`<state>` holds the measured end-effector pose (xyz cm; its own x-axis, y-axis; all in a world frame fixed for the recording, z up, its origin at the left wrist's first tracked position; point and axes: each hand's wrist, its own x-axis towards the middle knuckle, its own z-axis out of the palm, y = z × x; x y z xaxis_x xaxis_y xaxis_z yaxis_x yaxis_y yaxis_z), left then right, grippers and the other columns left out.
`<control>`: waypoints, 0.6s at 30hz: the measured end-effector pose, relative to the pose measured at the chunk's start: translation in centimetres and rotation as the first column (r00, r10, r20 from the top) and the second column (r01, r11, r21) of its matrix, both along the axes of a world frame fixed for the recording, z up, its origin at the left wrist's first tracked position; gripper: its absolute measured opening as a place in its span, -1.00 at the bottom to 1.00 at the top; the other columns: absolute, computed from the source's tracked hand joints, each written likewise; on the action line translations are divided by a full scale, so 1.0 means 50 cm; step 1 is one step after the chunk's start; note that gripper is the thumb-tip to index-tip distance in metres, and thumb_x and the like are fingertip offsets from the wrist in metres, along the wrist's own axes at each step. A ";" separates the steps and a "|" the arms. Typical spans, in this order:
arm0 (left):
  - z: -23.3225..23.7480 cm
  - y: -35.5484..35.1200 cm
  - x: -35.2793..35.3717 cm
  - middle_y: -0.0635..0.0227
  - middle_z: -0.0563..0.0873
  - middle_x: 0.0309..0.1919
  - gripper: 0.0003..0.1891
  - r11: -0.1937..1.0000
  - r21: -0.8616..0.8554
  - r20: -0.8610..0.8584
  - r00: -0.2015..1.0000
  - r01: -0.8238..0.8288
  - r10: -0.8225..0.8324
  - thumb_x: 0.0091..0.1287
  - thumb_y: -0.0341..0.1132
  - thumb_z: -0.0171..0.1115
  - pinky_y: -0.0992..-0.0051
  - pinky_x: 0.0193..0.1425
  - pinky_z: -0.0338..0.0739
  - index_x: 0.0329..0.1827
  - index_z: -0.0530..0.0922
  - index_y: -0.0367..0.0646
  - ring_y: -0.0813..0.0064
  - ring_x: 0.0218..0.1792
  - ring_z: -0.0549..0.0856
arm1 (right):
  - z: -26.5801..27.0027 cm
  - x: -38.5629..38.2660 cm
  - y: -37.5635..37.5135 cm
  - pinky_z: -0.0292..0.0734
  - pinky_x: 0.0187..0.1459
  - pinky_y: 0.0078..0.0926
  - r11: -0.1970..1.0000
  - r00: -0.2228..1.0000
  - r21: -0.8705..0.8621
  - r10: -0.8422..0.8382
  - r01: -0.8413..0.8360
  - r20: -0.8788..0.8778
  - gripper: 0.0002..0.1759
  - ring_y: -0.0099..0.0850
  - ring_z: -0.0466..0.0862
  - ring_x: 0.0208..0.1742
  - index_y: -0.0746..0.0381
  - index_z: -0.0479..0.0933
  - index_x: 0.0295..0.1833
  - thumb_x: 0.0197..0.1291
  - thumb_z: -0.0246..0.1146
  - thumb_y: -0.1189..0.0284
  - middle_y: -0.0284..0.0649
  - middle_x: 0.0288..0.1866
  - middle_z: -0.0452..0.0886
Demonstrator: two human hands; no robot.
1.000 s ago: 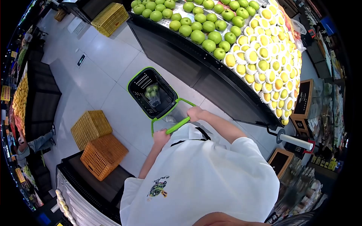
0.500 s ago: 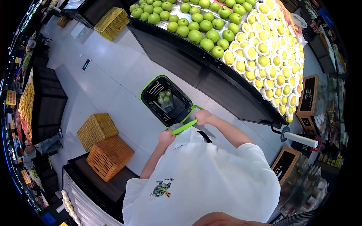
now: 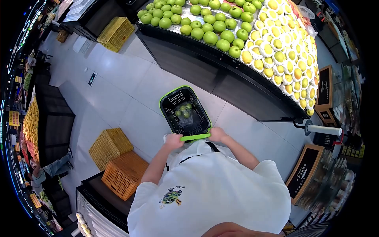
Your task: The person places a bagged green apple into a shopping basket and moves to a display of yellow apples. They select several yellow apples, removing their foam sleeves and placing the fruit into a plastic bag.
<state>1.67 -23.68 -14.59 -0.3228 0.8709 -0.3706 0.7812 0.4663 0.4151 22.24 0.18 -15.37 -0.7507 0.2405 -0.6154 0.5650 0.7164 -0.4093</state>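
Observation:
A black shopping basket (image 3: 167, 103) with a lime-green rim is in front of my body, over the grey tiled floor. Its green handle (image 3: 196, 137) runs crosswise close to my waist. My left hand (image 3: 174, 141) is closed around the handle's left end. At the right end, my right hand (image 3: 216, 134) grips the same handle. Inside the basket lies a clear plastic bag of green apples (image 3: 184, 112).
Green apples (image 3: 210, 38) and yellow fruit in white foam nets (image 3: 297, 74) fill a black display stand ahead. Wicker baskets (image 3: 125, 175) stand at left. Another person (image 3: 51, 170) is at far left. A bakery sign (image 3: 304, 173) is at right.
The basket has shifted right and slightly down in view, and its handle has turned from slanted to nearly level. Both hands keep their grip on it. The surroundings have shifted slightly.

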 end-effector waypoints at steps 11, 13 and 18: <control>-0.025 -0.020 -0.281 0.12 0.83 -0.36 -0.75 0.909 0.037 0.026 0.909 0.416 -0.417 0.13 -0.09 0.35 0.07 -0.08 0.72 -0.28 0.79 -0.04 0.06 -0.23 0.84 | -0.039 -0.104 -0.264 0.72 -0.03 -0.01 0.869 0.869 -0.020 -0.494 0.494 -0.014 -0.69 0.03 0.80 -0.16 0.16 0.82 -0.22 0.09 0.36 0.18 0.05 -0.23 0.80; -0.001 -0.016 -0.304 0.13 0.84 -0.35 -0.75 0.877 0.028 0.014 0.878 0.479 -0.479 0.12 -0.09 0.36 0.08 -0.07 0.72 -0.28 0.80 -0.03 0.07 -0.22 0.84 | -0.043 -0.108 -0.318 0.72 -0.04 -0.02 0.821 0.821 -0.043 -0.570 0.569 -0.035 -0.68 0.03 0.80 -0.16 0.16 0.82 -0.23 0.10 0.37 0.15 0.05 -0.23 0.80; 0.015 0.030 -0.313 0.24 0.85 -0.27 -0.80 0.901 -0.047 -0.093 0.896 0.432 -0.434 0.13 -0.21 0.41 0.09 0.12 0.58 -0.20 0.79 0.00 0.21 -0.11 0.82 | -0.037 -0.141 -0.378 0.70 0.02 0.01 0.671 0.670 -0.045 -0.742 0.740 -0.029 -0.63 0.09 0.79 -0.14 0.26 0.80 -0.21 0.08 0.40 0.16 0.14 -0.22 0.78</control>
<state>-13.98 -22.17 -13.86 0.0482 0.9240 -0.3793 0.9444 0.0815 0.3186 15.21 -18.72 -17.21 -0.3576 0.7128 -0.6034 0.8872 0.0577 -0.4577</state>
